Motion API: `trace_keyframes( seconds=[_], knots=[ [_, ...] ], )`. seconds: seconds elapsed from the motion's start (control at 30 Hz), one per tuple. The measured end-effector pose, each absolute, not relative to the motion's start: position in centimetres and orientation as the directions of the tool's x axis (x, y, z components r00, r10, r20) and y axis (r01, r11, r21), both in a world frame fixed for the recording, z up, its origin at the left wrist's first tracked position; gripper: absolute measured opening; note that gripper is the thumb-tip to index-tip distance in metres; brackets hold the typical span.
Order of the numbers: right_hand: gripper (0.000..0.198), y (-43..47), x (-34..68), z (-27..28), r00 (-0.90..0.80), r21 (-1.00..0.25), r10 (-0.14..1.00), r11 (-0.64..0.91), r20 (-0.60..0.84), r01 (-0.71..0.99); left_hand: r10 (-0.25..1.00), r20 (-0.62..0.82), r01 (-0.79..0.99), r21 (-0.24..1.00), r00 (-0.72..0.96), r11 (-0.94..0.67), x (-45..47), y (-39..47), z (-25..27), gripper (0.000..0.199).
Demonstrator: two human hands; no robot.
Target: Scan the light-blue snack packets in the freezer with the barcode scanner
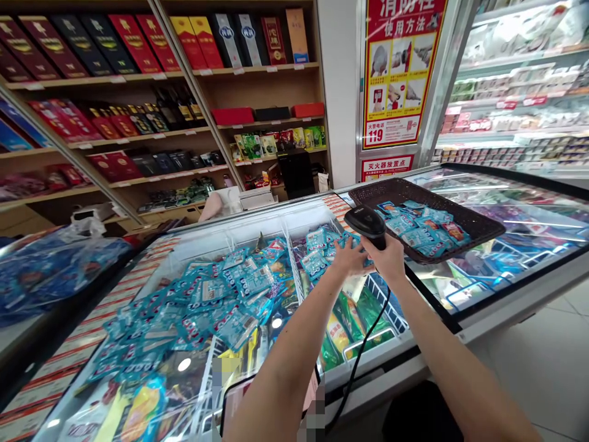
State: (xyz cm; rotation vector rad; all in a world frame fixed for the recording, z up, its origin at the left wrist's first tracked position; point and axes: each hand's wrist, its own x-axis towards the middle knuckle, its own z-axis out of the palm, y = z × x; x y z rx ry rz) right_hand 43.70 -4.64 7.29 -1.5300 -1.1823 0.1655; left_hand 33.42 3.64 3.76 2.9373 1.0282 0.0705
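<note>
My right hand [389, 265] is closed round the handle of a black barcode scanner [365, 221], whose cable runs down toward me. Just left of it, my left hand [352, 256] reaches over a small pile of blue packets [316, 253] on the freezer's glass top, its fingers spread. Whether its fingertips touch a packet is hard to make out. A larger heap of the same blue packets [202, 301] covers the glass on the left. More blue packets [421, 227] lie in a dark brown woven tray [488, 228] beyond my right hand.
Under the glass of the freezer [442, 362] sit wire baskets with bagged goods. A dark-edged screen device [239, 393] is partly behind my left forearm. Clear bags of blue goods [55, 270] lie far left. Shelves of boxes [267, 73] stand behind; another person's arm [211, 205] shows there.
</note>
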Motion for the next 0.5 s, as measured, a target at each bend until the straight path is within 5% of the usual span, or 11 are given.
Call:
trace_keyframes(
  seconds=[0.5],
  knots=[
    [0.037,-5.7,38.7,8.4,0.300,-0.662,0.821,0.121,0.486,0.740,0.686,0.096,0.688,0.021,0.721,-0.725,24.6,0.6,3.8,0.060]
  ],
)
